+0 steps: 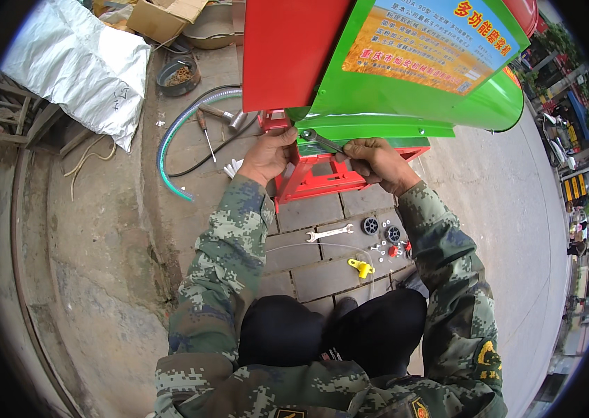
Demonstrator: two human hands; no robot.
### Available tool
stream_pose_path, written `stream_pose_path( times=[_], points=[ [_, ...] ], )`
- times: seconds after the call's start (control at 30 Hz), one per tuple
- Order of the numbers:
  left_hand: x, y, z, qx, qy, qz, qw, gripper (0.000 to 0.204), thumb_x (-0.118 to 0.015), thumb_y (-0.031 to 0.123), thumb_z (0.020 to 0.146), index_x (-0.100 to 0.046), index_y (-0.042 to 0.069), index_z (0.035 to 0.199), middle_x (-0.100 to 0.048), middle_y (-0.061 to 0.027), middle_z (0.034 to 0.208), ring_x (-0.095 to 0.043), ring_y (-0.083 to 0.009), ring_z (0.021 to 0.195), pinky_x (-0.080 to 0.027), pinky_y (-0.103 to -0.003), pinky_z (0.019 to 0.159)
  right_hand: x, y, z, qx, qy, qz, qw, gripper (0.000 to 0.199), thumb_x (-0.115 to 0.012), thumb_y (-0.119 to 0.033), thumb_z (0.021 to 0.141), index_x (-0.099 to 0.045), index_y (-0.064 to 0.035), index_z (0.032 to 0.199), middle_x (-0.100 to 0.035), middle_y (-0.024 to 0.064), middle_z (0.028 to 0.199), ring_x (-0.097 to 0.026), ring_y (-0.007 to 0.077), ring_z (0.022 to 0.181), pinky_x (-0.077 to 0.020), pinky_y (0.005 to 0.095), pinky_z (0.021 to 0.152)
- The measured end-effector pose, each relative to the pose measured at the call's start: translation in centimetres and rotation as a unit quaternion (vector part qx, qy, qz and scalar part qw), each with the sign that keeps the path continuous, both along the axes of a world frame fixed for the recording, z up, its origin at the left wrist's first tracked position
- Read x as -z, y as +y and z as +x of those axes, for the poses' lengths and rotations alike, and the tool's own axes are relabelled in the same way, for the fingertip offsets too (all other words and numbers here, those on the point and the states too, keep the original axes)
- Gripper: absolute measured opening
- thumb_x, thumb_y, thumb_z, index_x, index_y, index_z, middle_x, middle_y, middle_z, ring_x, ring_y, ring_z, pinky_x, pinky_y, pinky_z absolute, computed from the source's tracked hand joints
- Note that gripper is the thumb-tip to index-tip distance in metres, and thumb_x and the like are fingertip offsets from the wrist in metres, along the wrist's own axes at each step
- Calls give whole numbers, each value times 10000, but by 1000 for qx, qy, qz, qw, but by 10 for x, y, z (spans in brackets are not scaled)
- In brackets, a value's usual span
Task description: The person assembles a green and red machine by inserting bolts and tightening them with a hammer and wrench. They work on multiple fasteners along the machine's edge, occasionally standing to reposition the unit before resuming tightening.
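Observation:
A green and red machine (378, 104) stands in front of me on a red metal frame (322, 174). My right hand (381, 164) is closed round the handle of a wrench (324, 142). The wrench's head sits at a bolt near the left corner of the machine's green base flange. My left hand (269, 155) is at that same corner, its fingers closed against the edge by the bolt. Whatever its fingertips hold, if anything, is hidden.
On the paving below lie another wrench (330, 233), black wheels (370, 226), a yellow plastic part (361, 268) and several small fasteners. To the left are a hammer (232, 120), a screwdriver (206, 134), a green-edged hose (163, 157), a black bowl (178, 75) and a white sack (82, 66).

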State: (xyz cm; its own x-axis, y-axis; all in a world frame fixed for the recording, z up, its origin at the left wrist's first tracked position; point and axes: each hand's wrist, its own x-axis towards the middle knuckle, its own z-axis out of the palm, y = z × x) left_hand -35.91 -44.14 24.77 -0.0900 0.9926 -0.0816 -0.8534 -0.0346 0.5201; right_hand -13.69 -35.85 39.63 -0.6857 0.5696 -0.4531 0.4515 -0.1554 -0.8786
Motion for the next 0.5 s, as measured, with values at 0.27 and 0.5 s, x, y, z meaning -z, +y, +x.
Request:
stream_pose_path(
  times=[0.27,0.5],
  points=[
    [8,3,-2,28,-13,6,1000,362,-692,227,929,-594,73,1242,-687,-53,1138,-652,-197,1056,-511,-359,923,9,-63,-15,44,-10,-69,997,335,-412,-325,1058,-521,-41,916,-471,47,571,-358,113,417,-244,273,379],
    [1,-6,-11,326,-295,102,892,378,-579,311,999,-536,107,1315,-697,-110,1108,-697,-219,932,-574,-372,750,17,-145,-120,240,184,-230,925,329,-272,-238,1068,-457,34,1089,-662,181,884,-673,244,706,-585,329,569]
  ],
)
